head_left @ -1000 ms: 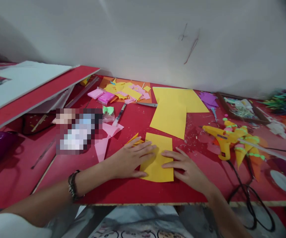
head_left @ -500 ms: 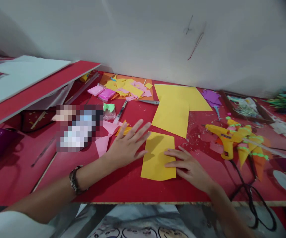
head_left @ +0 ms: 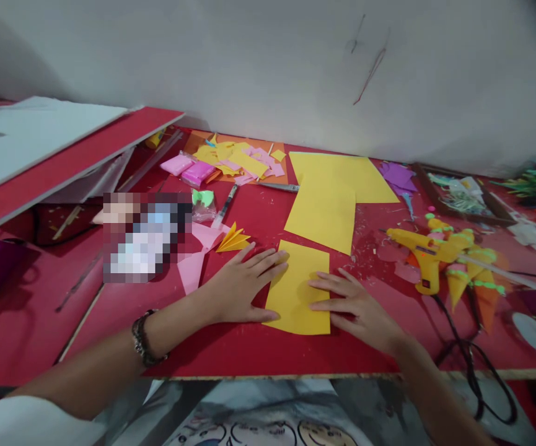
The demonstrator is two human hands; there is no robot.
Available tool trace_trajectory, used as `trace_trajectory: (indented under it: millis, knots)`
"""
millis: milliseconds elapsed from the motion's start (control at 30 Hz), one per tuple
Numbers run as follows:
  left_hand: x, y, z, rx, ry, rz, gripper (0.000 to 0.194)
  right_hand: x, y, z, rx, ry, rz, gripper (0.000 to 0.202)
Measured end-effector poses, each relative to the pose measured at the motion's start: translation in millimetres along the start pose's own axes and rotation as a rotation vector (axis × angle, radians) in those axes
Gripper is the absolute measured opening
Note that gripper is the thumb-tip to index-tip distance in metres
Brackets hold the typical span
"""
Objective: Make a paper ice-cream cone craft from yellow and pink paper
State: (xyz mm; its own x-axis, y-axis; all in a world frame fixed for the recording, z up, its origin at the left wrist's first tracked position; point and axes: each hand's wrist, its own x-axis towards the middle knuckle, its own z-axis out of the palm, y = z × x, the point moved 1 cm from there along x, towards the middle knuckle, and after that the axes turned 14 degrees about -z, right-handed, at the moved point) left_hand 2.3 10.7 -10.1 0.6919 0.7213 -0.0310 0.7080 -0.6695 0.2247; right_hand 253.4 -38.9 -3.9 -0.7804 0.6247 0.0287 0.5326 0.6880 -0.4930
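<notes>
A yellow paper sheet (head_left: 301, 285) lies on the red tabletop in front of me. My left hand (head_left: 242, 285) rests flat at its left edge, fingers stretched out and fingertips on the paper. From the other side, my right hand (head_left: 354, 310) lays its spread fingers on the sheet's right edge. Just beyond my left hand sits a folded yellow paper fan (head_left: 233, 238), beside pink paper pieces (head_left: 191, 271). Larger yellow sheets (head_left: 323, 214) overlap behind the sheet under my hands.
To the right lies a yellow glue gun (head_left: 428, 254) with a black cord, among decorated paper cones (head_left: 486, 288). Paper scraps (head_left: 235, 158), pink packets (head_left: 197, 173), scissors (head_left: 277, 186) and a pen (head_left: 225, 205) lie farther back. A blurred-out phone-like object (head_left: 147, 241) is at left.
My left hand has come down from above the table onto the sheet's left edge, uncovering the folded yellow fan. My right hand stays almost where it was.
</notes>
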Motion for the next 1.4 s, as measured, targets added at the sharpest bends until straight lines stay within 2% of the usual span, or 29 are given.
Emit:
trace_trajectory:
  millis: [167, 300, 467, 600, 700, 867, 1033, 1400]
  knots:
    - [0, -6, -0.5, -0.021, -0.032, -0.005, 0.081, 1, 2, 0, 0.026, -0.017, -0.036, 0.024]
    - [-1, -9, 0.8, -0.048, -0.048, -0.017, 0.081, 2, 3, -3, 0.041, -0.010, 0.014, 0.020]
    - [-1, -8, 1.0, -0.078, -0.084, -0.030, 0.079, 17, -2, -8, 0.000, 0.091, 0.071, 0.022]
    - [0, -7, -3.1, -0.124, -0.091, -0.060, 0.071, 37, -4, -5, 0.007, 0.177, 0.063, 0.021]
    - [1, -5, -4.6, -0.162, -0.067, -0.098, 0.065, 49, 0, -2, -0.046, 0.182, 0.044, 0.022]
    - [2, -1, -0.2, -0.175, 0.001, -0.128, 0.076, 61, 8, 3, -0.164, 0.157, 0.052, 0.026]
    - [2, -2, 3.5, -0.165, 0.019, -0.126, 0.075, 66, 10, 5, -0.245, 0.161, 0.081, 0.025]
    - [2, -2, 6.3, -0.133, 0.028, -0.130, 0.077, 70, 13, 9, -0.235, 0.197, 0.129, 0.028]
